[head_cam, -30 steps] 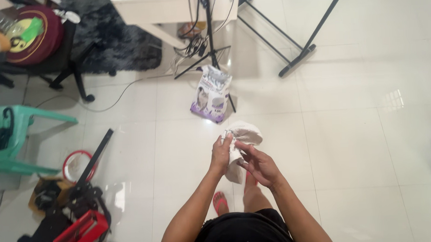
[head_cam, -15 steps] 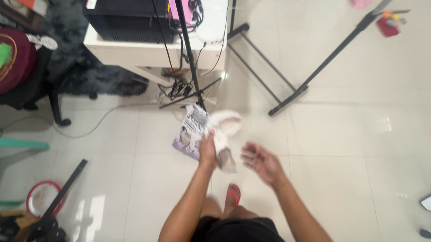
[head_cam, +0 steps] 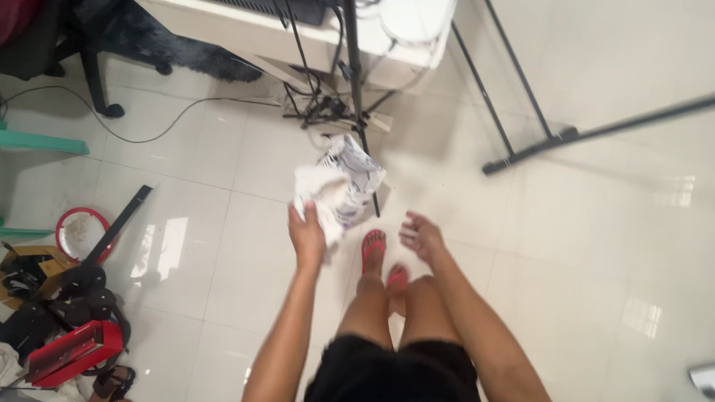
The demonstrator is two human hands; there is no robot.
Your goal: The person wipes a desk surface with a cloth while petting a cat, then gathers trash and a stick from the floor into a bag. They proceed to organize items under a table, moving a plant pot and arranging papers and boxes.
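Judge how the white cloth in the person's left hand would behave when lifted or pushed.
The white cloth bunches and droops around the left hand, so it is probably floppy. One hand holds it aloft, so it is likely light. Being soft and crumpled, it should neither roll nor break.

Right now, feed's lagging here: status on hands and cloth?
Left hand gripping white cloth. Right hand open, empty. Printed bag on floor just ahead.

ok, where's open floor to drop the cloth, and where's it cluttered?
The left hand holds the white cloth; the right hand is empty. Bare tiles lie right of the right hand, below the black stand bar, and between the left arm and the red tool case. It is crowded around the tripod and printed bag.
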